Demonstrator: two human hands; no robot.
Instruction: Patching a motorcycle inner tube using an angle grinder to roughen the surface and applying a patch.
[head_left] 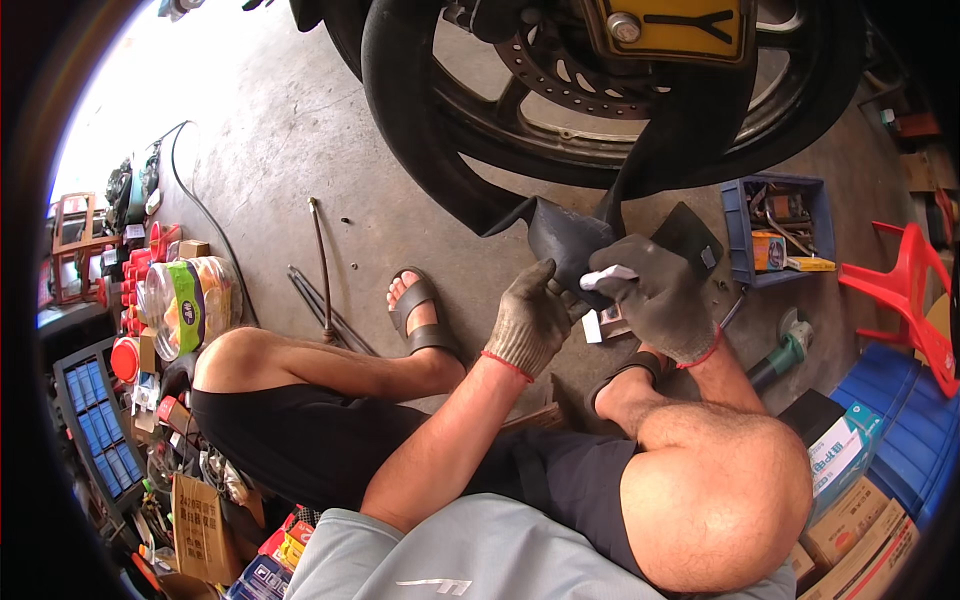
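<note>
A black inner tube (568,238) is pulled out from the motorcycle wheel (640,170) and stretched flat in front of me. My left hand (536,315), in a dark-palmed knit glove, grips the tube's near edge with the thumb on top. My right hand (662,300), gloved alike, is closed around a small white object (608,276) pinched between thumb and fingers. It lies over the tube's right side; its exact kind is unclear. The right fingers partly hide the tube's near part.
A blue crate (740,240) of tools and small boxes stands right of the wheel, near a red plastic stool (905,290). A green power tool (785,355) lies by my right leg. Rods (320,270) lie on the floor at left, near a clear plastic jar (190,305).
</note>
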